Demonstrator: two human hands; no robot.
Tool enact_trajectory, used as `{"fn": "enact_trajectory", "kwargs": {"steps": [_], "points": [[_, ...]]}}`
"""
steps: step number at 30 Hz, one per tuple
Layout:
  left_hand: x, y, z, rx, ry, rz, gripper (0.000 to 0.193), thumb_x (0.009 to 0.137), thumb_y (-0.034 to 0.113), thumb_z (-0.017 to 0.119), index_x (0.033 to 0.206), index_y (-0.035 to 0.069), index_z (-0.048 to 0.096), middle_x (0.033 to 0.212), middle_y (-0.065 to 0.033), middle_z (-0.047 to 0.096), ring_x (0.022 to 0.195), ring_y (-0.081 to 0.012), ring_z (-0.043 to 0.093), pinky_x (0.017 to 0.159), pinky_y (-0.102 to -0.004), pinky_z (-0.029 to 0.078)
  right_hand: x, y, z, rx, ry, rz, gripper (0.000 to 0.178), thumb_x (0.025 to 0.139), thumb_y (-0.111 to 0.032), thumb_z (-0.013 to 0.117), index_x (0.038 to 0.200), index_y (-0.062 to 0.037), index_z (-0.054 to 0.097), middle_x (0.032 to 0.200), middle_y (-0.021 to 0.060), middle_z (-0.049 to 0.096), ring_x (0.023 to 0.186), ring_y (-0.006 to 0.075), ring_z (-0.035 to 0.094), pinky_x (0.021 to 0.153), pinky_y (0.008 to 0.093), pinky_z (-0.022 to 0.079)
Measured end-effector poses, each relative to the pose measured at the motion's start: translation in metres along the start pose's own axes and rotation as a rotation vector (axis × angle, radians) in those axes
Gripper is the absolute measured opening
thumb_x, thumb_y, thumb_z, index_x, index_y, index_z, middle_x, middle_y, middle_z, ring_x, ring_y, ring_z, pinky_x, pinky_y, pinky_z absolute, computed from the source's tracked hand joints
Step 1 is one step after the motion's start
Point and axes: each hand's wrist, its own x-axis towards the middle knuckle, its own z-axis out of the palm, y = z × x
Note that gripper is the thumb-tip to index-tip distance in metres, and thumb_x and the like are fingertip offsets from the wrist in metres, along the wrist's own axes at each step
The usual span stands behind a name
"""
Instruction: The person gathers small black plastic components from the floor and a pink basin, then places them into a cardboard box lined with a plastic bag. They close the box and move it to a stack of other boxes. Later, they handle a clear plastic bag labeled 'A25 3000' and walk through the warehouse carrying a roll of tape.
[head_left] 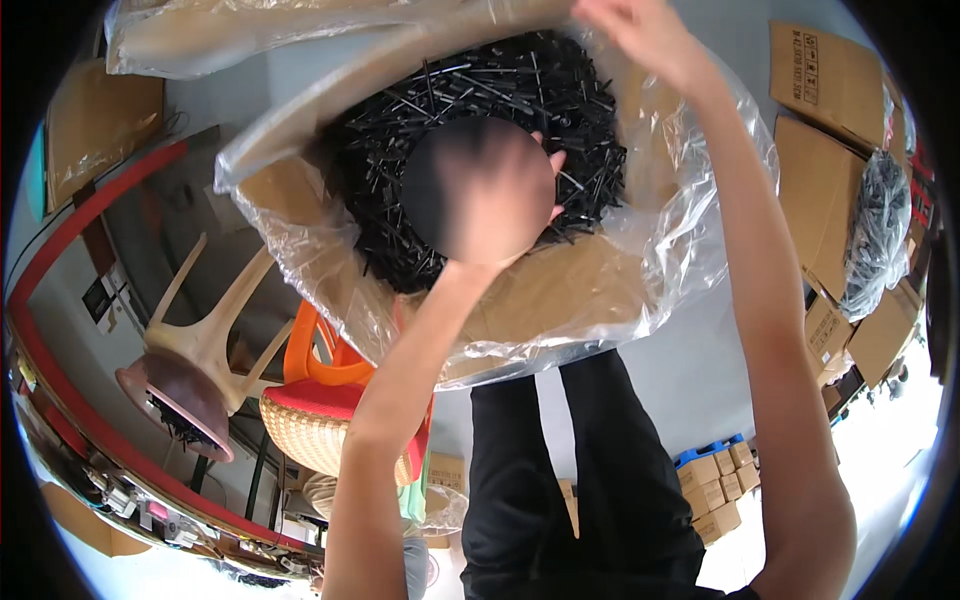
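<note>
The black parts (480,75) lie heaped in a box (545,295) lined with clear plastic (700,245). The left hand (492,205) is over them, visible fingertips apart, its grasp hidden by blur. The right hand (645,35) is at the box's far rim, fingers partly cut off, so I cannot tell whether they grip.

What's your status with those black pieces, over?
Left hand at black pieces, blurred, grip unclear. Right hand at far side, grip unclear. Clear liner rumpled around the pieces, not hiding them.
</note>
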Motion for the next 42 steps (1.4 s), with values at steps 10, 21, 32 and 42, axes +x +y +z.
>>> {"fn": "enact_trajectory", "kwargs": {"steps": [10, 21, 32, 42], "points": [[0.024, 0.047, 0.037, -0.045, -0.122, -0.086, 0.064, 0.068, 0.024, 0.065, 0.129, 0.023, 0.044, 0.139, -0.0066, 0.031, 0.133, -0.0316, 0.020, 0.100, -0.0659, 0.009, -0.105, 0.048, -0.029, -0.761, 0.697, 0.024, 0.036, 0.080, -0.027, 0.065, 0.110, -0.0083, 0.061, 0.102, 0.0116, 0.062, 0.084, 0.0206, 0.059, 0.078, 0.0303, 0.046], [0.049, 0.055, 0.092, -0.022, -0.265, 0.278, 0.059, 0.083, 0.044, 0.051, 0.137, 0.026, 0.033, 0.149, -0.0049, 0.013, 0.137, -0.0275, 0.007, 0.102, -0.0663, 0.009, -0.156, -0.009, -0.040, 0.162, 0.604, 0.378, 0.021, 0.074, -0.006, 0.069, 0.094, -0.0004, 0.067, 0.083, 0.0041, 0.061, 0.071, 0.0075, 0.053, 0.064, 0.0181, 0.041], [-0.001, -0.099, -0.076, 0.573, 0.428, -0.315, 0.063, 0.073, 0.031, 0.069, 0.129, 0.017, 0.043, 0.119, -0.0093, 0.051, 0.109, -0.0327, 0.048, 0.092, -0.0584, 0.030, -0.128, -0.038, -0.010, 0.532, 0.420, -0.037, 0.015, 0.077, -0.001, 0.065, 0.092, 0.0001, 0.066, 0.092, 0.0071, 0.063, 0.085, 0.0150, 0.058, 0.073, 0.0247, 0.046], [0.008, -0.218, -0.106, -0.745, 0.285, -0.455, 0.072, 0.085, 0.038, 0.059, 0.140, 0.010, 0.023, 0.134, -0.0120, 0.040, 0.115, -0.0238, 0.045, 0.098, -0.0378, 0.034, -0.071, -0.054, 0.013, 0.053, 0.254, -0.036, 0.016, 0.079, -0.010, 0.064, 0.095, -0.0061, 0.065, 0.090, 0.0017, 0.064, 0.075, 0.0108, 0.056, 0.069, 0.0246, 0.045]]}}
